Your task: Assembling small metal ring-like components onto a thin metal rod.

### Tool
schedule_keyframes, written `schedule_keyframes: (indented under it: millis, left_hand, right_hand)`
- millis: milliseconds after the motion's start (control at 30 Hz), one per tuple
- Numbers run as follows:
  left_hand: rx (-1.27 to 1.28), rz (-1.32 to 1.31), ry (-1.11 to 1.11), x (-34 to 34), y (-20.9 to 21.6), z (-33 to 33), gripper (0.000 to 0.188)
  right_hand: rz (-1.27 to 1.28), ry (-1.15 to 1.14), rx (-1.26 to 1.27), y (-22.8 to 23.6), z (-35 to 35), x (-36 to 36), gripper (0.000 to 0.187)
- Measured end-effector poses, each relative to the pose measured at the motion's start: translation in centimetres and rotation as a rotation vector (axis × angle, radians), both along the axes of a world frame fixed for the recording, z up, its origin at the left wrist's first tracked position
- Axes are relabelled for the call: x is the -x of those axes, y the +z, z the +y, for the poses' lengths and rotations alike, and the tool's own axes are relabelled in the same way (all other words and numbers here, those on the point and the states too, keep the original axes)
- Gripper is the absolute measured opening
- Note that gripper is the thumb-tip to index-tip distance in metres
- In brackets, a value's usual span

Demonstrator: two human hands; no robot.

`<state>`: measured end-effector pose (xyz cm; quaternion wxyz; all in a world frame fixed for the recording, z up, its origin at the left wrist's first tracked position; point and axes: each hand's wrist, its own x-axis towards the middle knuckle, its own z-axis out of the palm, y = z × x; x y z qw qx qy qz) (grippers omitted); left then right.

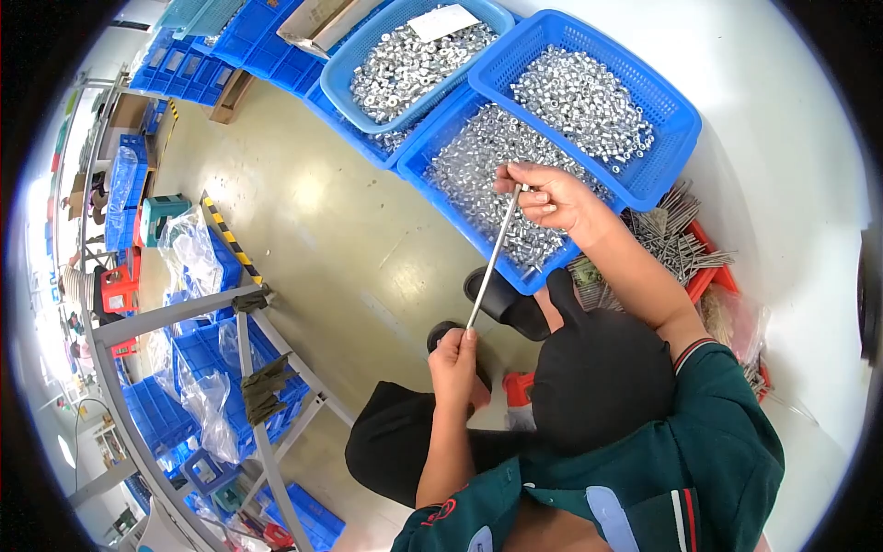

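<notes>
My left hand is closed round the lower end of a thin metal rod, which slants up and to the right in front of me. My right hand pinches at the rod's upper end; whether a small metal part also sits in those fingers cannot be made out. Below that hand is a blue crate of small shiny metal parts. Overlapping its far right side stands a blue perforated basket of short metal nuts or sleeves. A lighter blue basket beyond holds similar parts, with a white paper on top.
Many metal rods lie in a red bin near my right forearm. A grey metal frame stands at left beside blue crates with plastic bags. Stacked blue crates line the far side. A white wall bounds the right.
</notes>
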<state>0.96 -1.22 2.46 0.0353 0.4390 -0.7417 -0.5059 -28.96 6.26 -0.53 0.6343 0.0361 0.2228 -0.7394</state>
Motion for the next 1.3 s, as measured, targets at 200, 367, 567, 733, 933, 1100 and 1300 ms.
schedule_keyframes:
  millis: [200, 367, 567, 733, 933, 1100, 1300]
  left_hand:
    - [-0.034, -0.046, 0.066, 0.3, 0.2, -0.1, 0.028]
    - [-0.101, -0.035, 0.095, 0.1, -0.3, -0.3, 0.03]
    - [-0.071, -0.027, 0.074, 0.2, -0.1, -0.3, 0.027]
    - [-0.038, -0.004, 0.031, 0.2, -0.1, -0.1, 0.028]
    - [-0.03, 0.01, 0.026, -0.3, -0.5, -0.2, 0.026]
    - [-0.099, 0.014, 0.049, -0.1, 0.1, -0.2, 0.025]
    - [-0.173, 0.149, 0.115, 0.4, -0.7, -0.1, 0.03]
  right_hand:
    - [0.295, -0.085, -0.378, -1.3, -0.5, -0.8, 0.024]
    - [0.189, -0.122, -0.239, -1.7, 0.1, -0.7, 0.023]
    - [0.175, -0.118, -0.209, -1.7, 0.5, -0.4, 0.014]
    - [0.058, -0.149, -0.064, -2.1, 0.0, -0.7, 0.009]
    - [0.087, -0.058, -0.045, -1.3, -0.2, -0.3, 0.007]
    - [0.466, 0.041, -0.11, -0.1, -0.4, -0.3, 0.007]
    - [0.723, 0.407, -0.127, 1.4, -1.4, -5.1, 0.017]
